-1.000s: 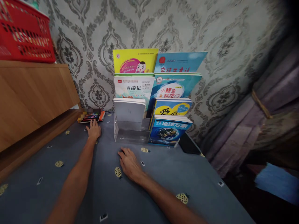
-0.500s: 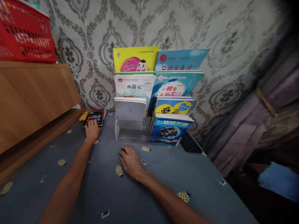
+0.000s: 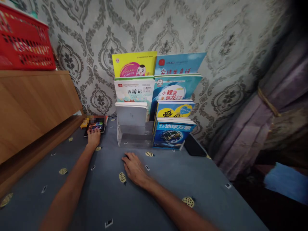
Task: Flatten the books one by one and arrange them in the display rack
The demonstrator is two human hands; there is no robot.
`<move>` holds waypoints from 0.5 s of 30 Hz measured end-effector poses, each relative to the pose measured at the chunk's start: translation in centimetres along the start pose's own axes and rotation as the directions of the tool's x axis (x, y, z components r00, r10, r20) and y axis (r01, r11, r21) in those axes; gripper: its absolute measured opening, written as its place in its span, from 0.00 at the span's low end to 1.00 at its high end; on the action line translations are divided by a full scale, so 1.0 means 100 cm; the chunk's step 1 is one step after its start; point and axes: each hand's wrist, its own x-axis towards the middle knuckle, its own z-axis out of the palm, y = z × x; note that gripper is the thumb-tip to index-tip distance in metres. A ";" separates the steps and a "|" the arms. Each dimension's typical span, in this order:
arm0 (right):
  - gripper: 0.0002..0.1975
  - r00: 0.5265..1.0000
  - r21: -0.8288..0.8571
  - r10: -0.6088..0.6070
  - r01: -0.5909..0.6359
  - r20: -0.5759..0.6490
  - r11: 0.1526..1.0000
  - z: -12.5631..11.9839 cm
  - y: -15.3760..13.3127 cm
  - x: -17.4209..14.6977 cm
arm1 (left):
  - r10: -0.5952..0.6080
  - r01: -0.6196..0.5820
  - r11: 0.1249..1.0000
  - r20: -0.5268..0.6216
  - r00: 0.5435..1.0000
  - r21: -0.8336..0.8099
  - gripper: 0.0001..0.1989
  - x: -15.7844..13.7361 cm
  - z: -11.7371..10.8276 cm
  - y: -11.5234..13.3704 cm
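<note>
At the far left of the table, my left hand (image 3: pixel 93 138) has its fingers on top of a dark book (image 3: pixel 98 125) with a colourful cover. The fingers are closed over its near edge; my thumb is hard to see. More books (image 3: pixel 84 123) lie beneath and behind it, partly hidden. My right hand (image 3: pixel 133 168) rests on the tablecloth (image 3: pixel 108 192) with fingers loosely stretched and nothing in them. Just beyond it stands a clear tiered rack (image 3: pixel 137 140). White-edged books (image 3: pixel 131 115) stand in its left column, and a blue book with a globe (image 3: pixel 170 136) fronts the right.
A wooden cabinet (image 3: pixel 38 102) borders the left side, carrying a red basket (image 3: pixel 26 41). Behind the rack is a patterned wall (image 3: pixel 134 29). A flat black object (image 3: pixel 194 146) lies right of the rack. A tied curtain (image 3: pixel 245 138) hangs at the right.
The dark book has slid slightly toward me under my left hand. My right hand has stayed in nearly the same place. The view has shifted a little.
</note>
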 end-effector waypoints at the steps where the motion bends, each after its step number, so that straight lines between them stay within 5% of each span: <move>1: 0.16 1.000 -0.003 0.000 0.000 0.006 1.000 0.000 0.000 0.000 | 0.007 -0.007 1.000 0.010 1.000 0.007 0.29 -0.004 -0.002 0.001; 9: 0.16 1.000 0.020 -0.002 0.002 0.015 1.000 -0.002 -0.002 -0.001 | 0.047 -0.055 0.996 0.117 0.992 0.064 0.24 -0.042 -0.029 0.016; 15: 0.17 0.995 0.130 -0.003 0.016 -0.102 0.991 0.009 0.006 0.002 | 0.199 -0.204 0.979 0.209 0.957 0.004 0.18 -0.079 -0.061 0.035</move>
